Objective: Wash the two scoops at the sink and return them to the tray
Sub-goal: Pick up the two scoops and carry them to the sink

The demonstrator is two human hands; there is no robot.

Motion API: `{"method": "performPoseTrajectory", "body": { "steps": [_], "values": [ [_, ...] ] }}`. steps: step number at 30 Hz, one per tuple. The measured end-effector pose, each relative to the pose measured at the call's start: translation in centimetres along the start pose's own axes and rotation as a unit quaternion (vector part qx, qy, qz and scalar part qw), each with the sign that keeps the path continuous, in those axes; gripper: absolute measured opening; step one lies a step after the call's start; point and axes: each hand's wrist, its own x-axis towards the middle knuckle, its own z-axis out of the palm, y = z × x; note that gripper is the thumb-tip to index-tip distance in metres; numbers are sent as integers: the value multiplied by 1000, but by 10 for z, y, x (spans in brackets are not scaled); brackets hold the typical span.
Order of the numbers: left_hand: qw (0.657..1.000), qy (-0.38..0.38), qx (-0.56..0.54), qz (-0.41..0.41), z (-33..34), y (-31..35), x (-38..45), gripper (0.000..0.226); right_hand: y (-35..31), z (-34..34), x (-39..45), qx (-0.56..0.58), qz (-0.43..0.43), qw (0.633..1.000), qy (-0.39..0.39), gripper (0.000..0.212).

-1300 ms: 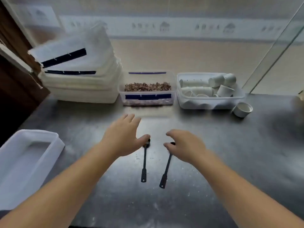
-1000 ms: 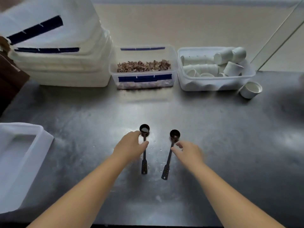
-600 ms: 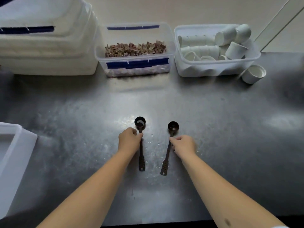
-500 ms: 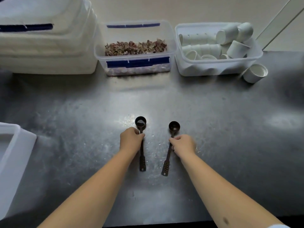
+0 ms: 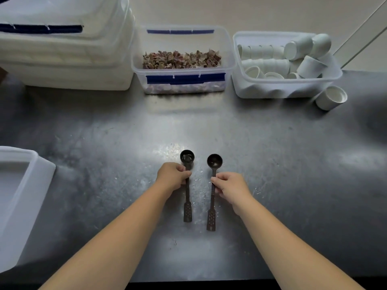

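Two black long-handled scoops lie side by side on the steel counter (image 5: pixel 272 164), bowls pointing away from me. My left hand (image 5: pixel 172 176) pinches the handle of the left scoop (image 5: pixel 187 208) just below its bowl. My right hand (image 5: pixel 230 186) pinches the handle of the right scoop (image 5: pixel 214 161) in the same way. Both scoops still look to rest on the counter. A white plastic tray (image 5: pixel 31 185) sits at the left edge, partly out of view. No sink is in view.
Along the back stand a stack of white lidded boxes (image 5: pixel 67 59), a clear box of dried brown pieces (image 5: pixel 184 59) and a clear tub of white paper cups (image 5: pixel 282 63). One loose paper cup (image 5: pixel 330 98) lies beside that tub.
My hands came down from above the scoops and closed on their handles. The view tilted down and moved closer to the counter.
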Motion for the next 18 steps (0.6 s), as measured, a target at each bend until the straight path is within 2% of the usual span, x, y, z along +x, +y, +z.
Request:
{"method": "performPoseTrajectory", "body": {
  "steps": [5,7,11,18],
  "values": [
    [998,-30,-60,9,-16,-1,-45,25,-9,-5,-36,66,-22,997,-39,19],
    [996,-31,-80,10,-23,-5,-67,27,-12,-6,-52,69,-34,995,-57,22],
    [989,-39,-139,-8,-32,-18,-115,13,-14,-4,-82,64,-57,992,-91,17],
    [981,37,-189,9,-44,-60,-192,16,-9,29,-123,23,-77,979,-185,17]
  ]
}}
